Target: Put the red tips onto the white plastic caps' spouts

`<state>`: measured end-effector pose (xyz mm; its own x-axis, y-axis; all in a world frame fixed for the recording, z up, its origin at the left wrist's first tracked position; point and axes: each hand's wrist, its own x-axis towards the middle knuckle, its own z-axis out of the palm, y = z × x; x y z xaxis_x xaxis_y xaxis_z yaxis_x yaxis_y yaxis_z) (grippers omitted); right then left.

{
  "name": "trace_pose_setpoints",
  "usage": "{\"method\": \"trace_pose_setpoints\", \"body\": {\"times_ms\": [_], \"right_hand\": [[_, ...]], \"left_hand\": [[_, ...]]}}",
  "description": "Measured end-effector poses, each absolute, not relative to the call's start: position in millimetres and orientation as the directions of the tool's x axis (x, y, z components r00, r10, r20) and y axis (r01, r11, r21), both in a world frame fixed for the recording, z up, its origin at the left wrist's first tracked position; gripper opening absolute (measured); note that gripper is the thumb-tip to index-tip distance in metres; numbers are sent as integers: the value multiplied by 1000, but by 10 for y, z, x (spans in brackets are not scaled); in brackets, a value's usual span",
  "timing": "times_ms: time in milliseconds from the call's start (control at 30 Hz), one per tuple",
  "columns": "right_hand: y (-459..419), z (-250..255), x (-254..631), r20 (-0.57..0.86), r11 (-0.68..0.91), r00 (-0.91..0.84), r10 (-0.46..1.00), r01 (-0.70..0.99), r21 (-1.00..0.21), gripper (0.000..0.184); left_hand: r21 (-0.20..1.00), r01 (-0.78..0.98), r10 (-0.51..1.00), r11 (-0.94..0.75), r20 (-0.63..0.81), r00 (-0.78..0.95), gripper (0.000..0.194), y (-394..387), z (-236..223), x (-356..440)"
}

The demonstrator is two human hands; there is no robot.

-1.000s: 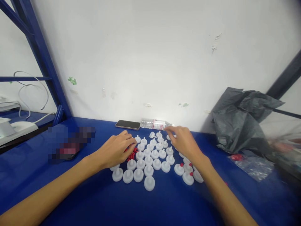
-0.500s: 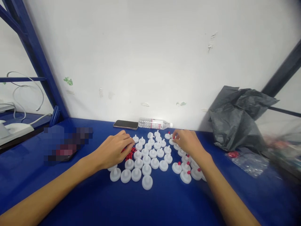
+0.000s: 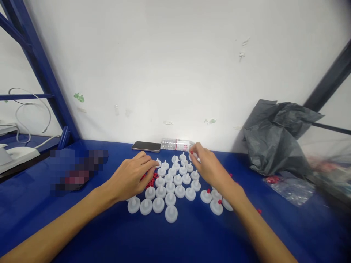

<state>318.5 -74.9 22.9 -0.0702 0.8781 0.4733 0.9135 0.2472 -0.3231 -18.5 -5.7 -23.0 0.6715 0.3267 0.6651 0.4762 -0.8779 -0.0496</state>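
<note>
At the far left there is a blue metal frame point(image 3: 45, 69) and, beside it, a white device point(image 3: 23, 156). Next on the blue tabletop point(image 3: 137, 237) lies a dark and reddish thing point(image 3: 79, 175), blurred by coarse squares, so I cannot tell what it is. The left hand point(image 3: 134, 173) is bent over a small heap of red pieces point(image 3: 150, 184), its thumb and forefinger near to each other; I cannot tell if something is between them. Behind this hand, near the wall point(image 3: 164, 65), a phone point(image 3: 146, 146) lies flat, and just to its right a clear bottle point(image 3: 175, 145) lies on its side. In the middle, many white caps point(image 3: 170, 187) stand with their spouts up, while one tipped cap point(image 3: 174, 159) shows its ring. The right hand point(image 3: 210, 164), well apart from the left one, has its thumb and forefinger closed on a small red tip point(image 3: 192, 153) at the back of the group. Under and beside its forearm are more caps with red tips point(image 3: 206, 196). Farther right, a crumpled grey bag point(image 3: 274, 138) leans near the wall, with a clear bag point(image 3: 293, 191) in front of it.
</note>
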Motion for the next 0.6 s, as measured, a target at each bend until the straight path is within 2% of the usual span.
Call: {"method": "trace_pose_setpoints", "body": {"times_ms": [167,267,333,400,467,600], "right_hand": [[-836,137,2753,581,459,-281,763,870,-181,26],[-908,119,2600,670,558,-426,608,829,22,35],[-940,122,2571,722,568,-465,512,814,122,39],[-947,133,2604,762,561,-435,480,820,115,40],[-927,146,2687,792,563,-382,476,824,59,39],[-841,144,2898,810,570,-282,514,818,-77,41]], "left_hand": [[-117,458,237,-881,730,641,32,-163,-134,-124],[-188,471,200,-862,728,656,20,-216,-24,-27],[-204,449,160,-870,744,649,19,-212,57,79],[-185,397,134,-899,746,652,28,-169,139,214],[-150,345,129,-926,734,667,34,-96,218,361],[-51,318,182,-947,731,658,34,69,305,597]]}}
